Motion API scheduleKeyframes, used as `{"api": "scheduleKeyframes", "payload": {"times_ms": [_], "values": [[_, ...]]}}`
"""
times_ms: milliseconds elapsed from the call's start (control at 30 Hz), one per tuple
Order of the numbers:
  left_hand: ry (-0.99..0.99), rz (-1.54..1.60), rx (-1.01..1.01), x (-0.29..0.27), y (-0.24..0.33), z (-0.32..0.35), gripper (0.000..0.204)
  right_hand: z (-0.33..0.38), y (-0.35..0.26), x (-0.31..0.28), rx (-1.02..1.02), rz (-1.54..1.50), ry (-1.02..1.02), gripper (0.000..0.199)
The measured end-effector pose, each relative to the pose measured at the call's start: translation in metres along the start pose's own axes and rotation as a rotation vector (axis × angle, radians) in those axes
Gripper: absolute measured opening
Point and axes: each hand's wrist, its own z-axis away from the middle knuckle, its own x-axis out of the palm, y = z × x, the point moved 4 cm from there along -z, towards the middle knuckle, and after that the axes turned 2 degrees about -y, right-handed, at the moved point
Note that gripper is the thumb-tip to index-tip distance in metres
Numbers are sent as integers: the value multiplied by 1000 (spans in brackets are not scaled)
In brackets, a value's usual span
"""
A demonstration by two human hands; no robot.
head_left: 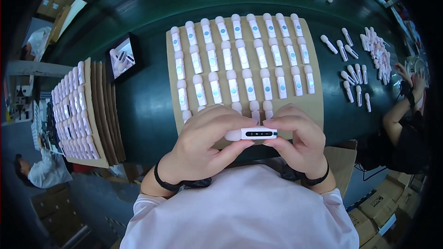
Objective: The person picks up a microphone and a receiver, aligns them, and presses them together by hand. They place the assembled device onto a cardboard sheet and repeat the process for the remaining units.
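My left hand (pixel 205 140) and my right hand (pixel 297 138) together hold one small white wand-shaped device (pixel 253 133) with a rounded pale pink head and a dark button strip. It lies sideways between my fingertips, head to the left, just above the near edge of a cardboard sheet (pixel 318 106). On that sheet lie several rows of the same devices (pixel 240 60), each with a blue sticker, heads pointing away from me.
A dark green table (pixel 143 110) holds the sheet. A stack of cardboard sheets with more devices (pixel 76 110) sits at the left, beside a small screen (pixel 122 57). Loose devices (pixel 357 71) lie at the right, near another person's hands (pixel 413 78). Cardboard boxes (pixel 378 207) stand below.
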Motion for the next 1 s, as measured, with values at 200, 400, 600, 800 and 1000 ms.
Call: {"api": "scheduleKeyframes", "payload": {"times_ms": [200, 400, 600, 800, 1000], "values": [[105, 27, 73, 0, -1, 7, 28, 3, 2, 6, -34, -52, -26, 29], [112, 29, 116, -1, 0, 6, 27, 4, 0, 7, 12, -66, -9, 29], [120, 8, 84, -2, 2, 5, 26, 7, 7, 8, 69, -123, 43, 27], [91, -16, 34, 7, -4, 3, 27, -1, -4, 9, -42, -69, 31, 25], [34, -63, 47, 12, -7, 0, 25, 3, -3, 7, -53, -9, 28, 28]]}}
